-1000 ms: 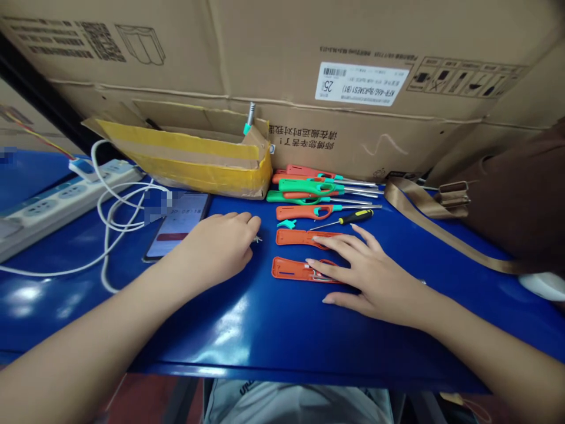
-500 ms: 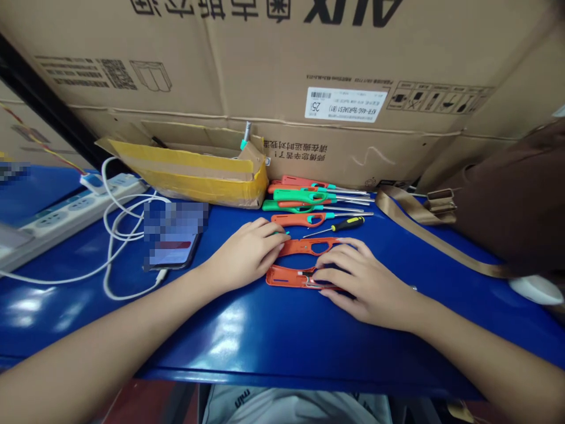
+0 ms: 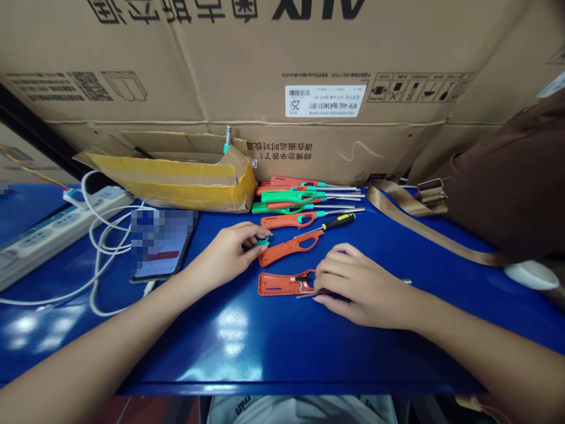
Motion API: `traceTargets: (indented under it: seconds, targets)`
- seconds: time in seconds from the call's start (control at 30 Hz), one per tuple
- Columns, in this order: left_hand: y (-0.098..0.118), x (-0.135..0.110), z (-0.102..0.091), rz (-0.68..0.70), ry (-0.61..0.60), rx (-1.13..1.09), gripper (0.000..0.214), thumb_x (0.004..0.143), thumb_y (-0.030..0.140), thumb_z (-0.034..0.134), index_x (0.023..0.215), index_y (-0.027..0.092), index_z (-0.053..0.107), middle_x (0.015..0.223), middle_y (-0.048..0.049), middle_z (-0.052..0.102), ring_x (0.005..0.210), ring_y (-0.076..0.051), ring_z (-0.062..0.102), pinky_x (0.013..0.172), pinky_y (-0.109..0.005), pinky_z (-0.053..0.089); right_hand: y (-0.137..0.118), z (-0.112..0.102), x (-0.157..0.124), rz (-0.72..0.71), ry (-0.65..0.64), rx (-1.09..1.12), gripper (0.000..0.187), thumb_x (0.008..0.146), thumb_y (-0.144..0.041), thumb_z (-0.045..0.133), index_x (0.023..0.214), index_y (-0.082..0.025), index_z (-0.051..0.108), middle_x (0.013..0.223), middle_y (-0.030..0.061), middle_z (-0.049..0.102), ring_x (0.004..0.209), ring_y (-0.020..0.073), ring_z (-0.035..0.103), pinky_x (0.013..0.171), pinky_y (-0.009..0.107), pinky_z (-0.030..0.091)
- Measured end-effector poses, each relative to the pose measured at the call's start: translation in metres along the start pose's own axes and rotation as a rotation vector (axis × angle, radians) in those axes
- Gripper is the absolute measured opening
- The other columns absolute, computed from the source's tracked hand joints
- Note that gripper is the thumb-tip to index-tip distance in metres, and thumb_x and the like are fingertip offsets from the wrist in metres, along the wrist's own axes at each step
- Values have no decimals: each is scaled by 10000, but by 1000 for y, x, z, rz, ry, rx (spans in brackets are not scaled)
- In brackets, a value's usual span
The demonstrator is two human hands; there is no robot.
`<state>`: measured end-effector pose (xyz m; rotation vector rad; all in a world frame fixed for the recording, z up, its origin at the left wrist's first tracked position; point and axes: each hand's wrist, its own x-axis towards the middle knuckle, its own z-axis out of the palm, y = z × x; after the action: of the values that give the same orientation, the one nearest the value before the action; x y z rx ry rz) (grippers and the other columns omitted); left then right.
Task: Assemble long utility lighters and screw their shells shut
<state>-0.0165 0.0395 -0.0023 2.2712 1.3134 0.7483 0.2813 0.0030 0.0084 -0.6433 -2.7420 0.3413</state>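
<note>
My left hand (image 3: 229,254) pinches a small teal plastic piece (image 3: 263,242) between thumb and fingers, just over the left end of a loose orange lighter shell half (image 3: 286,249). This half lies tilted, its right end touching or close to a black-and-yellow screwdriver (image 3: 339,221). Nearer me, my right hand (image 3: 357,288) closes over the right end of an open orange lighter half (image 3: 274,284). Inner parts and a thin wire show inside it. A thin rod (image 3: 306,295) sticks out by my right thumb, and a metal tip shows beyond the hand. My fingers hide the rest.
Several orange and green lighters (image 3: 293,196) lie behind. A yellow-taped cardboard box (image 3: 176,182) stands back left, by a phone (image 3: 164,247), white cables and a power strip (image 3: 59,227). On the right are a tan strap (image 3: 424,235) and a white mouse (image 3: 531,275).
The loose orange shell half has turned, its left end now nearer me. My left hand has drawn back slightly, showing the teal piece. My right hand has moved off the loose half.
</note>
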Motion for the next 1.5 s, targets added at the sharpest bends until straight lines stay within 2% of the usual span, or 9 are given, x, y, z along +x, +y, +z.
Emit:
traceTargets:
  seconds: [0.2, 0.33, 0.5, 0.6, 0.77, 1.03, 1.33, 1.43, 1.5]
  targets:
    - [5, -1, -8, 17, 56, 40, 207, 963, 247, 560, 1059, 173, 728, 1059, -90, 776, 930, -209, 741, 854, -365, 614, -1, 0, -1, 12, 29, 8, 192, 1050, -273, 510, 1012, -175, 671, 983, 44, 710, 910, 184, 592, 941, 405, 365]
    - [15, -2, -7, 98, 114, 130, 216, 986, 240, 528, 1046, 157, 718, 1025, -100, 748, 925, -213, 720, 823, -340, 587, 1, 2, -1, 21, 68, -18, 202, 1047, -258, 512, 1140, -186, 676, 1052, 62, 706, 962, 198, 604, 947, 412, 367]
    - [17, -4, -3, 94, 114, 126, 200, 970, 209, 513, 979, 167, 708, 980, -78, 725, 871, -192, 704, 781, -304, 571, 2, 5, 0, 13, 89, -18, 220, 1033, -236, 523, 1191, -190, 667, 1080, 72, 699, 978, 201, 599, 950, 413, 380]
    - [14, -6, -1, 72, 83, 152, 233, 957, 209, 503, 1068, 161, 702, 1003, -87, 703, 883, -208, 695, 786, -329, 576, 2, 5, 0, 12, 82, -18, 224, 1029, -235, 532, 1202, -187, 666, 1077, 71, 698, 977, 202, 600, 952, 414, 383]
    - [8, -6, -2, 22, -3, 282, 365, 907, 198, 515, 1243, 123, 637, 1177, -148, 664, 1121, -305, 642, 985, -470, 534, 1, 3, -1, 10, 84, -23, 229, 1027, -227, 534, 1209, -185, 667, 1083, 69, 695, 986, 201, 600, 961, 413, 380]
    - [0, -3, -6, -22, -18, 221, 238, 912, 151, 480, 1091, 155, 636, 856, -48, 677, 752, -198, 652, 684, -315, 516, 4, 4, -1, 12, 73, -24, 236, 1035, -239, 524, 1223, -188, 659, 1090, 67, 700, 996, 205, 609, 961, 413, 366]
    - [1, -1, -7, 48, 82, 244, 306, 965, 148, 384, 1126, 129, 643, 955, -93, 628, 851, -214, 628, 797, -357, 529, 6, 4, -1, 27, 76, -27, 225, 1034, -241, 529, 1212, -193, 658, 1086, 59, 708, 1005, 203, 620, 963, 416, 368]
    - [7, -2, -9, 104, 113, 231, 305, 936, 128, 422, 1133, 138, 654, 1046, -104, 646, 937, -216, 651, 856, -352, 538, 5, 4, -1, 26, 71, -28, 228, 1036, -244, 526, 1219, -198, 655, 1096, 59, 708, 1011, 203, 620, 963, 415, 367]
    - [12, -4, -12, 125, 61, 253, 343, 871, 118, 495, 1168, 150, 662, 1117, -106, 660, 1025, -238, 653, 918, -376, 537, 5, 3, -1, 22, 70, -28, 230, 1037, -245, 524, 1222, -199, 653, 1099, 60, 708, 1012, 203, 619, 962, 416, 366]
